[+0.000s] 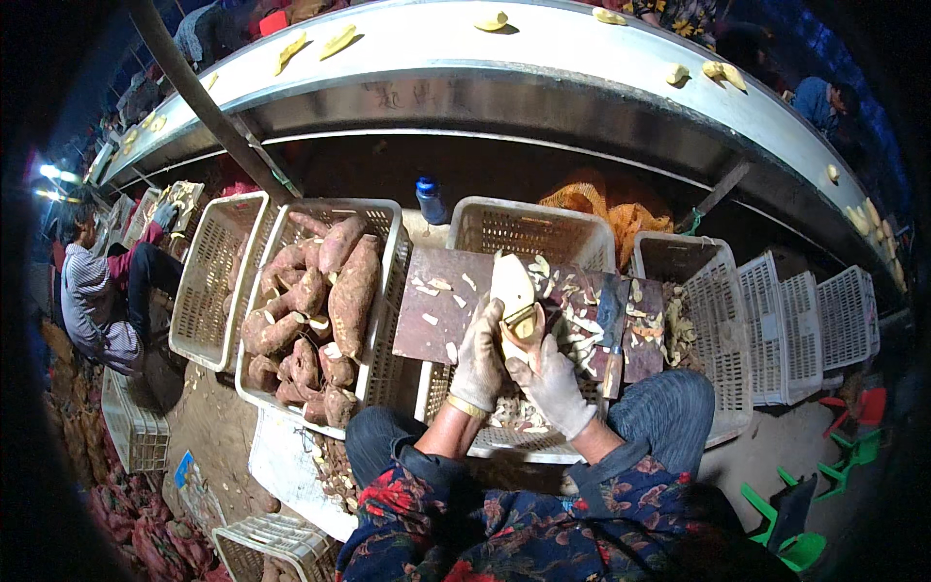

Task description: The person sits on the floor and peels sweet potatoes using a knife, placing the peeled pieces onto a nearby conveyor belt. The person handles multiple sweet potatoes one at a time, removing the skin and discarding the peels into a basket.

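My left hand (pixel 480 360), in a whitish glove, grips a mostly peeled sweet potato (pixel 513 280) above a dark board. Close against it, my right hand (pixel 554 385), gloved too, holds a peeler (pixel 519 316) whose blade lies on the sweet potato; some skin shows near the lower end. Pale peelings (pixel 578 327) are strewn over the board (pixel 436 327). A knife (pixel 609 320) with a wooden handle rests on the board's right part. Left of the board stands a plastic crate (pixel 396 291) full of unpeeled sweet potatoes (pixel 355 298).
A raised conveyor belt (pixel 429 36) carrying peeled pieces curves across the far side. A blue bottle (pixel 430 200) stands behind the board. White crates (pixel 727 342) line the right, near green plastic stools (pixel 800 549). A seated person (pixel 102 291) is at the left.
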`<act>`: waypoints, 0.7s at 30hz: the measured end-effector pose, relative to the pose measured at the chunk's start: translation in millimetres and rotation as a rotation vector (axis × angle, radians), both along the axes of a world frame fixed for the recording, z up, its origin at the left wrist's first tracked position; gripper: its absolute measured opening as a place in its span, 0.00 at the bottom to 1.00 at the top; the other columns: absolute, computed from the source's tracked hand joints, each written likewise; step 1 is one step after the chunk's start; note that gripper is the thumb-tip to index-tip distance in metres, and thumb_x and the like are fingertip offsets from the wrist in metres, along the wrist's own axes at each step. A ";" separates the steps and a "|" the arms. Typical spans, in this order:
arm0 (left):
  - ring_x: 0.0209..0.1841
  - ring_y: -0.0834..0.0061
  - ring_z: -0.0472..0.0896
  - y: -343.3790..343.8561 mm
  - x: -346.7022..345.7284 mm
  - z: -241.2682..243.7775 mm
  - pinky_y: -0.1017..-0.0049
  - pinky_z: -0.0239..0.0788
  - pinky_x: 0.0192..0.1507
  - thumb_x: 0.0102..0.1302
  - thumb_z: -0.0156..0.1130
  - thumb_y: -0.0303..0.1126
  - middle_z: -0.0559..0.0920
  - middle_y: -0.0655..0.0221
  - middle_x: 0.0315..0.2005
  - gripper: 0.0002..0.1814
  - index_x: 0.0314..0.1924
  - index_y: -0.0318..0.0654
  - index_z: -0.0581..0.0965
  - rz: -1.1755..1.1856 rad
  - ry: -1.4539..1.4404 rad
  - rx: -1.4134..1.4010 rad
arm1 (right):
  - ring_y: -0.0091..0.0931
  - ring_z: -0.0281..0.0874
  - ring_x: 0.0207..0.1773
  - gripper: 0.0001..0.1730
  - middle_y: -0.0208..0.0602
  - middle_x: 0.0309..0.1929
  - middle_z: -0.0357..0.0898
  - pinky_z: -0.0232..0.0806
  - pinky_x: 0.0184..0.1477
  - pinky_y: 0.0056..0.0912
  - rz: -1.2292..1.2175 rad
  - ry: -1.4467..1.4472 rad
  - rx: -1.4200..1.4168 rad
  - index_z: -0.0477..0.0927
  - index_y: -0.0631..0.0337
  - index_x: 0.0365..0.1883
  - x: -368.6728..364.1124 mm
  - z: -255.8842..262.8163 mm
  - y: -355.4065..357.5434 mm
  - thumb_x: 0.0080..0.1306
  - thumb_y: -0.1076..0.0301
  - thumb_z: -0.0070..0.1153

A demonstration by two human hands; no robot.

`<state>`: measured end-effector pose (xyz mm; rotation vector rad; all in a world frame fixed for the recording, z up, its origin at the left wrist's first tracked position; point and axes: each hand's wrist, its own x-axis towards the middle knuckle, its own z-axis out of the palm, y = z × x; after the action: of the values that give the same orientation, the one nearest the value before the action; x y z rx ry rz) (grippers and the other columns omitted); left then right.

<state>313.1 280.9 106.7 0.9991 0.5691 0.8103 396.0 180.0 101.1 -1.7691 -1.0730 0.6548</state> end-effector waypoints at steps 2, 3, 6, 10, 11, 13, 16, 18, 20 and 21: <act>0.61 0.69 0.71 10.2 -1.8 -9.7 0.70 0.59 0.65 0.72 0.45 0.53 0.71 0.61 0.60 0.33 0.64 0.31 0.65 -0.093 -0.184 -0.172 | 0.35 0.80 0.33 0.28 0.50 0.31 0.78 0.70 0.38 0.32 0.003 0.019 0.231 0.68 0.73 0.45 1.3 3.3 1.9 0.68 0.50 0.54; 0.60 0.69 0.72 12.1 -2.3 -6.6 0.70 0.60 0.65 0.71 0.46 0.54 0.72 0.60 0.59 0.33 0.63 0.32 0.66 -0.144 -0.246 -0.300 | 0.34 0.80 0.33 0.25 0.49 0.32 0.79 0.70 0.38 0.30 0.020 0.209 0.212 0.69 0.72 0.46 1.0 2.9 2.0 0.69 0.53 0.53; 0.52 0.66 0.78 14.3 1.6 -25.2 0.66 0.70 0.58 0.66 0.53 0.57 0.78 0.57 0.51 0.35 0.61 0.34 0.67 -0.128 -0.378 -0.617 | 0.38 0.80 0.35 0.22 0.47 0.36 0.80 0.71 0.38 0.31 0.132 0.094 -0.010 0.68 0.72 0.46 1.4 19.9 1.1 0.72 0.56 0.49; 0.46 0.68 0.80 19.5 -1.9 -32.0 0.68 0.74 0.51 0.63 0.59 0.52 0.81 0.61 0.46 0.30 0.56 0.37 0.73 -0.035 -0.358 -0.648 | 0.39 0.81 0.37 0.22 0.52 0.37 0.79 0.73 0.39 0.37 0.156 0.019 -0.163 0.66 0.68 0.46 -25.9 13.1 -45.9 0.74 0.53 0.39; 0.44 0.68 0.81 18.0 0.0 -30.2 0.69 0.75 0.49 0.63 0.59 0.52 0.81 0.63 0.44 0.28 0.55 0.37 0.73 0.031 -0.292 -0.624 | 0.37 0.81 0.35 0.20 0.48 0.35 0.79 0.73 0.37 0.37 0.159 0.095 -0.113 0.66 0.65 0.46 -23.8 -2.2 -57.1 0.75 0.54 0.38; 0.42 0.69 0.81 17.2 0.6 -25.6 0.70 0.75 0.46 0.64 0.60 0.50 0.81 0.65 0.43 0.27 0.54 0.38 0.74 0.038 -0.264 -0.607 | 0.33 0.81 0.31 0.18 0.43 0.30 0.78 0.72 0.33 0.36 0.125 0.123 -0.039 0.66 0.62 0.46 -21.6 3.0 -61.0 0.75 0.54 0.39; 0.41 0.71 0.81 15.0 0.6 -29.5 0.70 0.76 0.45 0.64 0.60 0.48 0.81 0.66 0.42 0.25 0.54 0.39 0.74 0.014 -0.234 -0.590 | 0.30 0.77 0.24 0.15 0.41 0.24 0.75 0.70 0.25 0.32 0.088 -0.088 -0.044 0.65 0.62 0.42 -10.8 48.9 -35.6 0.75 0.57 0.40; 0.42 0.72 0.81 11.6 2.9 -38.3 0.70 0.76 0.45 0.66 0.59 0.45 0.81 0.66 0.43 0.23 0.54 0.38 0.74 0.111 -0.198 -0.541 | 0.31 0.76 0.22 0.14 0.41 0.22 0.74 0.68 0.22 0.32 0.145 -0.216 -0.055 0.65 0.66 0.38 -12.7 10.4 -35.1 0.74 0.62 0.39; 0.44 0.74 0.80 16.7 4.2 -30.2 0.72 0.73 0.47 0.67 0.58 0.42 0.81 0.67 0.43 0.21 0.54 0.37 0.74 0.141 -0.162 -0.374 | 0.32 0.76 0.22 0.12 0.43 0.23 0.75 0.67 0.22 0.32 0.195 -0.228 -0.152 0.66 0.66 0.38 -24.9 7.6 -58.1 0.74 0.64 0.40; 0.45 0.74 0.79 14.4 3.6 -17.7 0.74 0.72 0.49 0.68 0.57 0.40 0.80 0.67 0.43 0.20 0.55 0.36 0.74 0.164 -0.110 -0.326 | 0.32 0.76 0.22 0.12 0.43 0.24 0.75 0.67 0.23 0.32 0.206 -0.305 -0.064 0.66 0.65 0.39 -27.2 9.8 -72.9 0.74 0.63 0.40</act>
<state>316.8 295.3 89.0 0.6112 0.6695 0.8784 368.7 107.1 110.9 -1.8693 -1.4706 0.5576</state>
